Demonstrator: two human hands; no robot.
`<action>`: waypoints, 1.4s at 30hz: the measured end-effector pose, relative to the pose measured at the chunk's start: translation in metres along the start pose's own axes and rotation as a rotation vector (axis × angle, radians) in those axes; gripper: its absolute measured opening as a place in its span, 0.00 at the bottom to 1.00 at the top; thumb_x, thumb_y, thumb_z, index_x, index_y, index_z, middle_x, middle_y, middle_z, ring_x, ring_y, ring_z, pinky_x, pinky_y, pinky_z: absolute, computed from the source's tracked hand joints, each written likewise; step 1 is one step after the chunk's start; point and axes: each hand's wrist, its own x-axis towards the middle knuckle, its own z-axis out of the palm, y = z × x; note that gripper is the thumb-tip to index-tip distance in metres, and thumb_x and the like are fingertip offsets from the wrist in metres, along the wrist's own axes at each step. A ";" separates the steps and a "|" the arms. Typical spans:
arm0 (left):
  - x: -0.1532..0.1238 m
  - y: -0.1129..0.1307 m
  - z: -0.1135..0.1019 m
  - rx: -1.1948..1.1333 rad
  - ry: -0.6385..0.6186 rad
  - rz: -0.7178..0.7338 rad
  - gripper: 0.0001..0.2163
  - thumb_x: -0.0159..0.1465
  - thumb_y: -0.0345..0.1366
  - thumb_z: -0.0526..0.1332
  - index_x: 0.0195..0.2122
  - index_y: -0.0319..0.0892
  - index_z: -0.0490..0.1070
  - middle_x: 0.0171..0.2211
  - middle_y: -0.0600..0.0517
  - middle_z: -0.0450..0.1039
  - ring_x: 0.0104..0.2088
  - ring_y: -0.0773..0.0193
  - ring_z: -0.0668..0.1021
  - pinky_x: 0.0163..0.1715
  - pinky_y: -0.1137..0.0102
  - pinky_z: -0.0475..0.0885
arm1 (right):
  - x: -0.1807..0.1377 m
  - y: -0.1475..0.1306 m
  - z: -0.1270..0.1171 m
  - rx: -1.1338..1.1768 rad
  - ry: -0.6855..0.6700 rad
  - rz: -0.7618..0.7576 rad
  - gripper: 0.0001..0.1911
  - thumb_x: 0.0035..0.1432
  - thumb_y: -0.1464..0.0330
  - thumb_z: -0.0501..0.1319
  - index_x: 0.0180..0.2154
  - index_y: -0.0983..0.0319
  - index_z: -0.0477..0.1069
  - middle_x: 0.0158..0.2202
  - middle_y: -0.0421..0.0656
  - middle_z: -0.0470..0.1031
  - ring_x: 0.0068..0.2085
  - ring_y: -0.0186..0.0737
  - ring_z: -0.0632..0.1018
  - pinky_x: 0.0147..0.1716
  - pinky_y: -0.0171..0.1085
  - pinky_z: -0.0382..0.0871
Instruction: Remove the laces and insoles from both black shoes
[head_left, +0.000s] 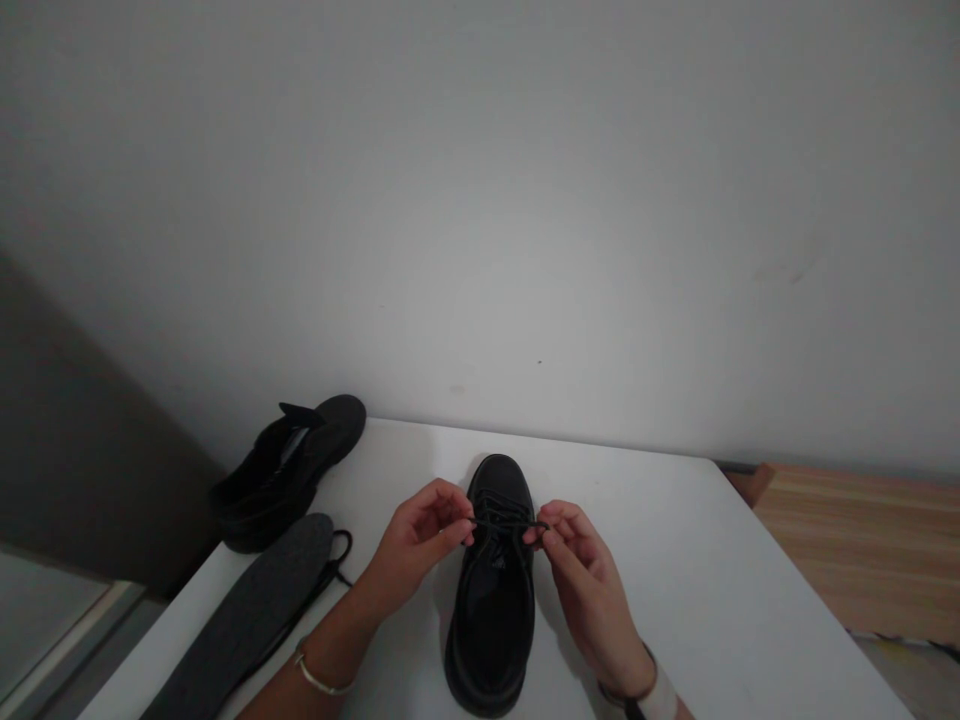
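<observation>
A black lace-up shoe (491, 630) stands upright on the white table, its toe pointing at the wall. Across its front runs a dark shoelace (499, 523), stretched between my hands. At the shoe's left side my left hand (420, 545) pinches one part of the lace between thumb and fingers. On the other side my right hand (581, 570) is closed on another part of the lace, thumb against fingers. The lace crosses over the shoe's tongue area; whether it is knotted there I cannot tell.
Another black shoe (289, 470) sits at the table's back left corner, its tongue sticking up. Nearer lies a dark grey insole (255, 610) with a loose black lace (334, 570) beside it. The white table (712, 590) meets a grey wall (525, 250); wooden furniture (847, 550) stands to the right.
</observation>
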 end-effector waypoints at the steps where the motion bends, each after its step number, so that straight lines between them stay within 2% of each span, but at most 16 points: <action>1: 0.000 0.000 0.000 0.008 0.010 -0.003 0.10 0.61 0.39 0.70 0.35 0.39 0.72 0.29 0.54 0.70 0.30 0.69 0.74 0.33 0.74 0.70 | 0.000 -0.001 0.001 -0.001 -0.001 0.001 0.13 0.58 0.60 0.68 0.42 0.57 0.72 0.34 0.40 0.75 0.37 0.37 0.74 0.41 0.36 0.66; 5: -0.001 0.002 0.001 0.046 0.027 -0.026 0.11 0.59 0.39 0.71 0.34 0.39 0.72 0.28 0.54 0.70 0.28 0.71 0.72 0.29 0.77 0.69 | 0.000 -0.002 0.002 -0.009 0.003 -0.003 0.13 0.58 0.59 0.68 0.41 0.58 0.73 0.29 0.38 0.71 0.31 0.35 0.71 0.35 0.34 0.65; 8: -0.001 0.003 0.001 0.071 0.036 -0.045 0.13 0.58 0.43 0.71 0.33 0.40 0.72 0.26 0.55 0.69 0.25 0.72 0.70 0.24 0.78 0.68 | 0.000 -0.001 0.001 -0.015 0.010 -0.003 0.14 0.57 0.59 0.69 0.42 0.58 0.73 0.30 0.37 0.70 0.25 0.28 0.66 0.27 0.30 0.61; 13: -0.003 0.005 0.000 0.109 -0.014 -0.147 0.17 0.59 0.49 0.69 0.33 0.41 0.68 0.17 0.62 0.59 0.14 0.77 0.56 0.12 0.81 0.52 | -0.001 0.001 -0.002 -0.025 0.000 0.048 0.14 0.57 0.58 0.69 0.39 0.59 0.73 0.27 0.34 0.67 0.17 0.19 0.58 0.17 0.28 0.44; 17: -0.003 0.005 -0.001 0.139 -0.024 -0.164 0.18 0.58 0.51 0.68 0.33 0.41 0.68 0.15 0.63 0.59 0.13 0.78 0.55 0.11 0.81 0.48 | -0.002 -0.001 -0.003 -0.029 0.006 0.066 0.14 0.56 0.58 0.70 0.38 0.60 0.72 0.27 0.35 0.70 0.15 0.17 0.57 0.15 0.27 0.40; 20: -0.003 0.003 -0.002 0.145 -0.029 -0.156 0.18 0.58 0.51 0.69 0.32 0.40 0.68 0.15 0.62 0.60 0.13 0.78 0.55 0.11 0.81 0.48 | -0.003 -0.003 -0.001 0.005 -0.024 0.069 0.13 0.58 0.59 0.69 0.37 0.59 0.71 0.27 0.34 0.70 0.13 0.16 0.53 0.14 0.27 0.37; 22: -0.003 0.003 -0.003 0.132 -0.040 -0.150 0.18 0.58 0.50 0.69 0.33 0.40 0.68 0.17 0.60 0.64 0.13 0.78 0.56 0.11 0.81 0.48 | -0.004 -0.004 0.000 0.029 -0.048 0.077 0.12 0.59 0.59 0.68 0.38 0.59 0.71 0.27 0.34 0.71 0.13 0.15 0.51 0.13 0.27 0.36; 24: -0.002 0.003 -0.002 0.100 -0.038 -0.134 0.18 0.59 0.50 0.68 0.32 0.40 0.69 0.21 0.56 0.70 0.13 0.78 0.58 0.11 0.80 0.51 | -0.005 -0.005 0.000 0.049 -0.062 0.085 0.12 0.60 0.59 0.67 0.38 0.60 0.71 0.28 0.36 0.73 0.13 0.16 0.51 0.13 0.27 0.37; 27: -0.002 0.005 0.001 0.054 -0.021 -0.082 0.17 0.61 0.50 0.66 0.31 0.39 0.70 0.25 0.52 0.73 0.17 0.73 0.66 0.15 0.77 0.63 | -0.006 -0.007 -0.001 0.038 -0.048 0.082 0.15 0.62 0.55 0.63 0.36 0.61 0.73 0.23 0.39 0.73 0.14 0.22 0.56 0.12 0.27 0.42; 30: -0.001 0.006 0.004 0.120 0.007 -0.038 0.17 0.64 0.49 0.63 0.29 0.39 0.71 0.23 0.52 0.73 0.23 0.67 0.73 0.25 0.73 0.70 | -0.005 -0.008 -0.003 -0.111 -0.010 0.005 0.19 0.63 0.52 0.61 0.34 0.62 0.74 0.18 0.39 0.71 0.17 0.31 0.66 0.16 0.30 0.57; 32: 0.000 0.004 0.005 0.225 0.053 -0.009 0.17 0.66 0.47 0.61 0.28 0.39 0.72 0.24 0.51 0.73 0.26 0.65 0.74 0.29 0.71 0.71 | -0.004 -0.007 -0.003 -0.252 0.015 -0.058 0.19 0.62 0.52 0.62 0.34 0.62 0.76 0.18 0.40 0.72 0.21 0.34 0.70 0.22 0.34 0.63; 36: 0.002 0.000 0.003 0.427 0.127 0.068 0.09 0.65 0.40 0.62 0.32 0.40 0.74 0.29 0.51 0.75 0.31 0.63 0.76 0.35 0.69 0.70 | 0.000 -0.003 -0.003 -0.455 0.075 -0.124 0.17 0.58 0.53 0.66 0.32 0.61 0.76 0.23 0.42 0.73 0.25 0.37 0.72 0.24 0.34 0.65; 39: 0.002 -0.001 0.003 0.514 0.107 0.101 0.05 0.63 0.36 0.63 0.34 0.41 0.76 0.31 0.51 0.76 0.34 0.61 0.77 0.38 0.68 0.70 | 0.002 0.000 -0.003 -0.506 0.098 -0.134 0.15 0.55 0.55 0.68 0.34 0.61 0.76 0.27 0.42 0.74 0.27 0.37 0.71 0.24 0.35 0.64; 42: 0.002 -0.002 0.003 0.547 0.095 0.125 0.03 0.62 0.33 0.63 0.34 0.41 0.77 0.31 0.51 0.76 0.33 0.61 0.77 0.37 0.68 0.70 | 0.003 0.003 -0.003 -0.511 0.085 -0.115 0.16 0.54 0.55 0.68 0.35 0.61 0.76 0.28 0.42 0.73 0.28 0.38 0.71 0.27 0.36 0.66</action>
